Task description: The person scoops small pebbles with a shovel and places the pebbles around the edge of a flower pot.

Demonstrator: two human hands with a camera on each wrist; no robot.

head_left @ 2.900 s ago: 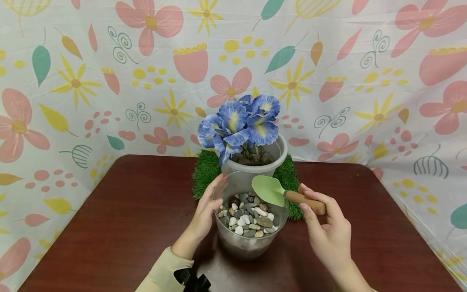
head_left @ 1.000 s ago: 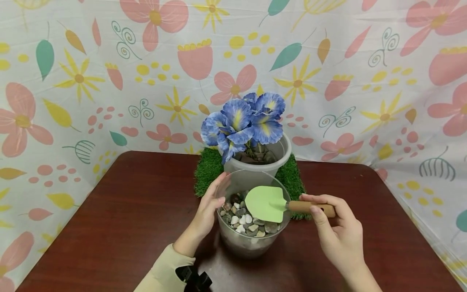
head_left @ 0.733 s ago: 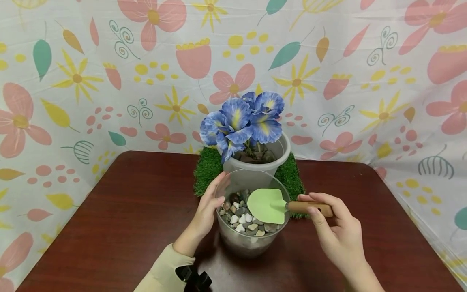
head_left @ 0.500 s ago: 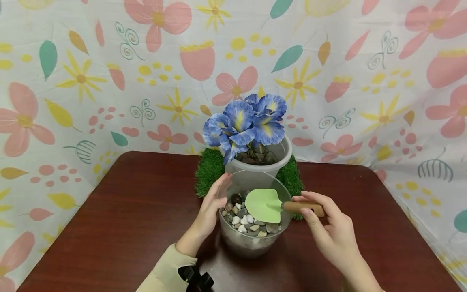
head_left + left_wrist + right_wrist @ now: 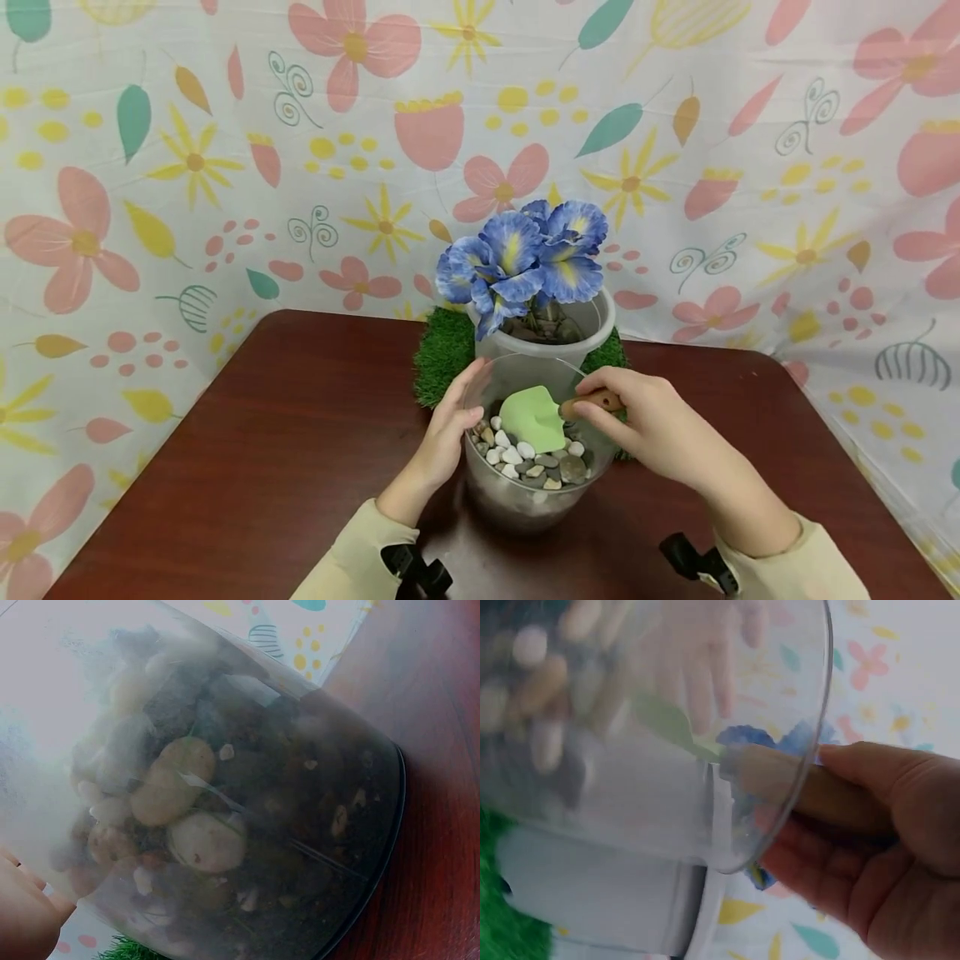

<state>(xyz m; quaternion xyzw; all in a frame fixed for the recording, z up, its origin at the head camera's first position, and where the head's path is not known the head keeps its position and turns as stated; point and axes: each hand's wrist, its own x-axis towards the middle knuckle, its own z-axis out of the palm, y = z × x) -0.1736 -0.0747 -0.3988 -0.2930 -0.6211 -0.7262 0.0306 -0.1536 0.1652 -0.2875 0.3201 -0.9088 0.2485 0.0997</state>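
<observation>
In the head view, my right hand (image 5: pixel 637 417) grips the wooden handle (image 5: pixel 592 405) of a small trowel whose green blade (image 5: pixel 532 419) is tilted down inside a clear plastic pot (image 5: pixel 525 504). Grey, white and brown pebbles (image 5: pixel 528 467) lie in the pot, and the blade's lower edge is right at them. My left hand (image 5: pixel 442 429) holds the pot's left side, thumb near the rim. Through the wall, the left wrist view shows stones (image 5: pixel 208 841) above dark soil (image 5: pixel 300 892). The right wrist view has the handle (image 5: pixel 840 801) between thumb and fingers, close to the rim.
Just behind stands a whitish pot (image 5: pixel 600 321) with blue irises (image 5: pixel 517 258), on a patch of artificial grass (image 5: pixel 442 354). The dark red-brown table (image 5: pixel 315 433) spreads to both sides. A flower-printed cloth (image 5: pixel 375 125) hangs behind it.
My right hand has moved left over the pot, and the trowel blade has gone from level above the pebbles to tilted down among them. My left hand keeps its place on the pot.
</observation>
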